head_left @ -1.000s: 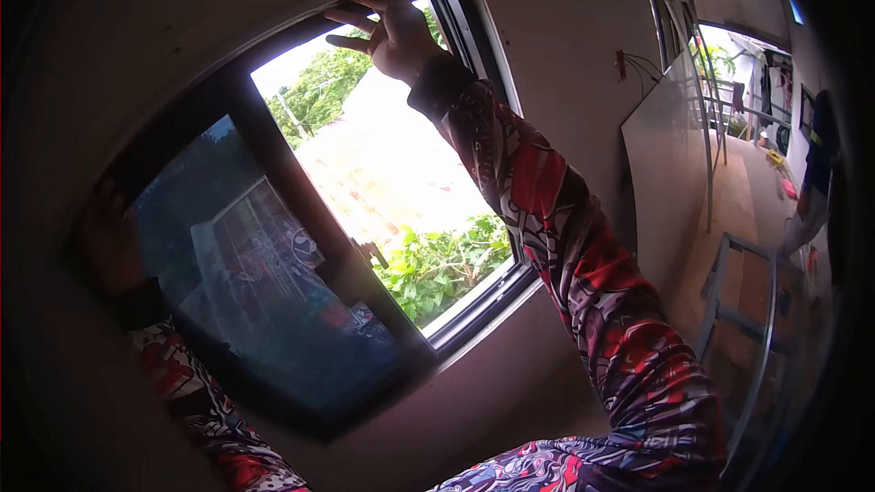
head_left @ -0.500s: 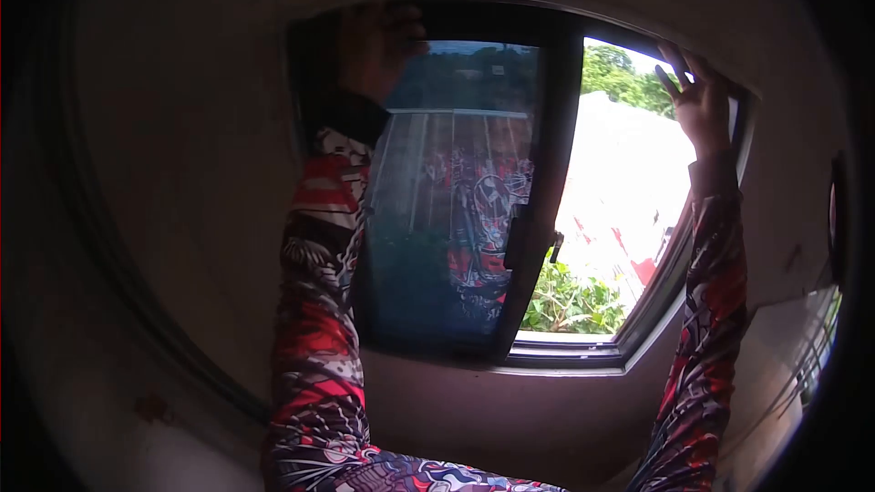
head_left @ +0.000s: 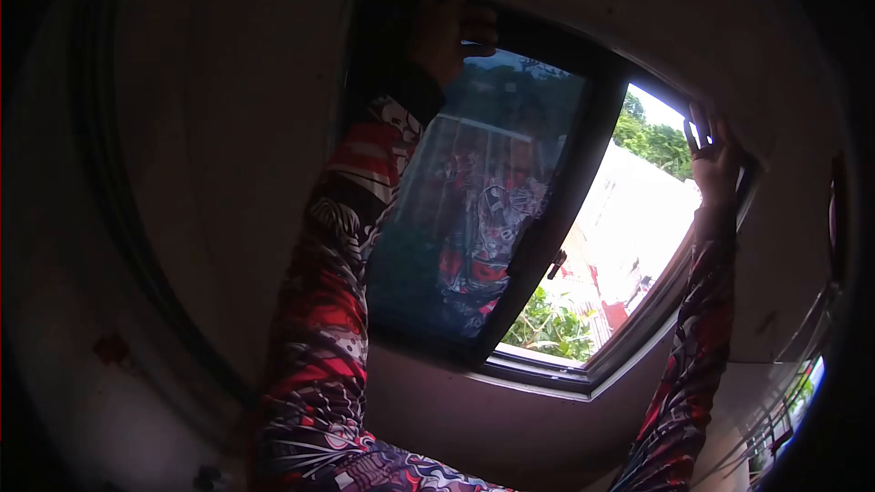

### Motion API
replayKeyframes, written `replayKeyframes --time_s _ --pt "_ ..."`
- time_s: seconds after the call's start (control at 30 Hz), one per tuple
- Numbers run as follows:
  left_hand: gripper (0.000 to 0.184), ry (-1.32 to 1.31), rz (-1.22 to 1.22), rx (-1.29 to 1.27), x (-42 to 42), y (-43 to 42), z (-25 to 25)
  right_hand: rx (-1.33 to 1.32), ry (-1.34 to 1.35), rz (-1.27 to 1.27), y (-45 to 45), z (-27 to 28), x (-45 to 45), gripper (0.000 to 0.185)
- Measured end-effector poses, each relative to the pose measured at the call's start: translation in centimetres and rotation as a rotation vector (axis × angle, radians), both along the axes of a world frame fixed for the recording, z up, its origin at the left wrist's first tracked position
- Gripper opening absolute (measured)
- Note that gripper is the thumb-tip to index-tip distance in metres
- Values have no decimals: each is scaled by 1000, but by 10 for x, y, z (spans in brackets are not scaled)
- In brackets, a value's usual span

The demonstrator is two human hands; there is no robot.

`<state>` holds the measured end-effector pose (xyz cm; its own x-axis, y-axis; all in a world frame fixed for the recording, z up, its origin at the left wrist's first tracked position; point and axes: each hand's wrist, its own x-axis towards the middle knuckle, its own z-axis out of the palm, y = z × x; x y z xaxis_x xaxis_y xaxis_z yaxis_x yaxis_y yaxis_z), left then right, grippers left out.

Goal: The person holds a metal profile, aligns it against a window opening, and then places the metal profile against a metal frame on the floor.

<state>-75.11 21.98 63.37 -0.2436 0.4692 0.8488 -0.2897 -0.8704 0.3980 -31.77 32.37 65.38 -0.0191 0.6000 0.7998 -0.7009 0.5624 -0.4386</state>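
A dark-framed window with a tinted glass pane (head_left: 510, 118) on its left side fills the middle of the view. At its top left, my left hand (head_left: 445, 41) reaches up to the dark frame, fingers apart and no loose object visible in it; deep shadow hides whether it touches. My right hand (head_left: 715, 159) is raised at the upper right corner of the window frame (head_left: 597, 374), its fingers stretched upward and spread. A small dark latch or handle (head_left: 556, 264) shows beside the middle upright. Patterned red, black and white sleeves cover both arms.
Shadowed walls (head_left: 237, 128) surround the window. Through the bright right opening appear green plants (head_left: 551, 323), trees and a pale sunlit surface. Thin rods or bars (head_left: 788, 410) stand at the lower right. The tinted pane reflects a patterned shirt.
The view has tilted, so the window looks more slanted and sits lower at its right side. Both hands stay at the upper frame, the right one slightly lower in view.
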Motion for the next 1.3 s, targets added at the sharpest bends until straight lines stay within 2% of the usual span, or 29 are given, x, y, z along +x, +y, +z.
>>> replayKeyframes --time_s 0.23,0.33,0.37,0.4,0.43,0.47,0.53,0.63,0.7,0.77,0.8,0.83,0.87,0.93,1.0,1.1,1.13,1.23,1.3 --pt "43 -26 32 -26 4 7 -2 66 -62 -59 10 -1 8 35" --pt "55 470 564 394 -20 41 -16 105 -39 -61 18 -5 13 37" --pt "61 239 59 109 -17 30 -14 46 -9 -103 10 -5 7 40" --pt "57 155 -63 145 -20 39 -16 222 -56 -48 39 -11 21 41" --pt "57 126 23 52 -15 30 -14 28 26 -125 7 -8 4 39" --pt "54 149 139 94 -19 37 -18 94 -16 -109 10 -10 7 39" --pt "48 106 6 112 -25 39 -19 -36 9 -122 -14 -4 -5 35" --pt "44 77 -57 62 -26 32 -16 -12 26 -152 -20 -7 -9 32" --pt "39 106 201 -21 -16 24 -13 -48 42 -78 -27 -4 -10 29" --pt "37 278 432 131 -32 39 -19 153 -1 -145 -16 -8 -17 28" --pt "36 334 536 187 -31 44 -18 244 100 -111 5 -13 -26 31" --pt "36 382 643 244 -31 48 -18 331 229 -10 17 -14 -40 25" --pt "36 400 739 278 -29 46 -19 375 251 -195 21 -7 -57 19" --pt "34 289 519 169 -31 39 -14 589 226 -699 9 -2 -75 14" --pt "34 222 392 61 -32 33 -10 921 104 -1349 -3 -7 -83 14" --pt "37 337 609 71 -39 46 -13 949 92 -1395 15 -7 -105 12" --pt "40 396 726 108 -42 53 -14 806 41 -1517 18 -6 -112 15" --pt "46 285 359 15 -59 51 -11 832 -130 -1710 14 -5 -95 24" --pt "49 154 163 -79 -55 30 -11 653 -11 -1079 11 5 -100 21"
